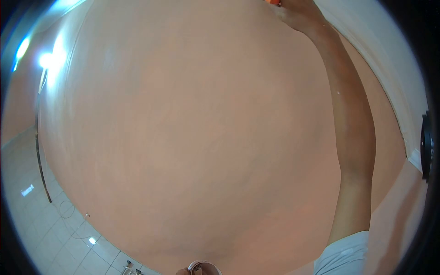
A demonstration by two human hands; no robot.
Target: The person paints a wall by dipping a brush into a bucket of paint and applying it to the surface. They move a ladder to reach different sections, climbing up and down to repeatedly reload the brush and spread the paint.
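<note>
My right hand is raised high against the peach-coloured wall, its arm stretched up along the right side. Its fingers are closed on a small orange object, cut off by the top edge, so its kind does not show. At the bottom edge, a sliver of my left hand grips the side of an open round pot. Something brownish shows inside the pot; most of the pot and of this hand lies below the view.
A bright lamp tops a thin pole at the left. A loose cable trails over the white tiled floor. Metal fittings stand at the lower left. A white frame borders the wall at right, near a black object.
</note>
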